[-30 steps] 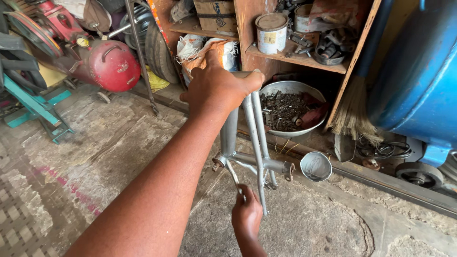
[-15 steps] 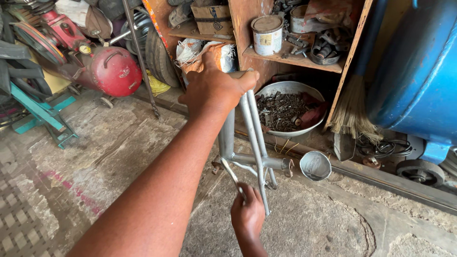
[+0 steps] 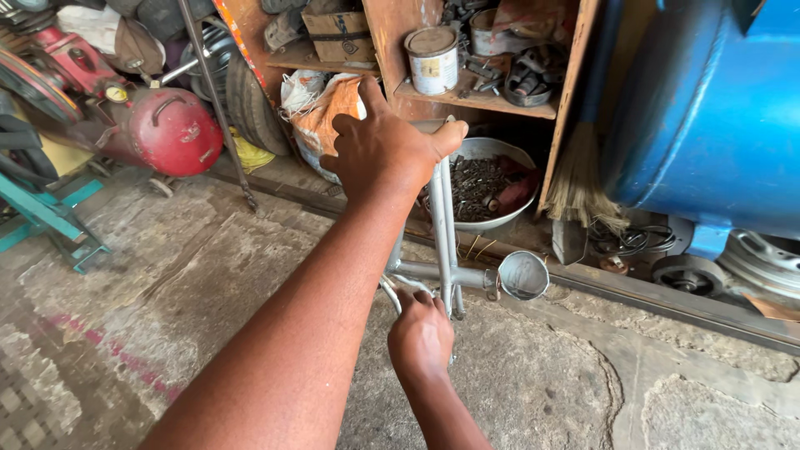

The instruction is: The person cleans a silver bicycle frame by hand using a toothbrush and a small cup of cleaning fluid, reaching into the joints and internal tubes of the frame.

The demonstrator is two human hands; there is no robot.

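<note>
Right hand: the right hand (image 3: 422,333) is closed around the lower end of the frame, low in the view at 6 o'clock, knuckles up.
Left hand: the left hand (image 3: 383,150) is wrapped over the top end, arm stretched out from 7 o'clock, thumb towards 1 o'clock.
Frame: the grey metal frame (image 3: 442,242) stands upright on the concrete floor (image 3: 167,308) between the hands; thin painted tubes run side by side, with a short cross tube ending in an open round shell at 3 o'clock.
Change: against half a second ago, both hands keep the same grip; the frame sits slightly nearer and more central.
Floor: rough, cracked, stained grey, with faded pink marks at 8 o'clock.
Bowl: a round metal bowl (image 3: 492,150) of dark scrap bits lies just behind the frame.
Shelf: a worn wooden shelf (image 3: 467,98) at 12 o'clock carries a dented paint tin (image 3: 432,60).
Tank: a red rounded tank (image 3: 167,129) at 10 o'clock.
Drum: a smooth blue drum (image 3: 717,117) at 2 o'clock.
</note>
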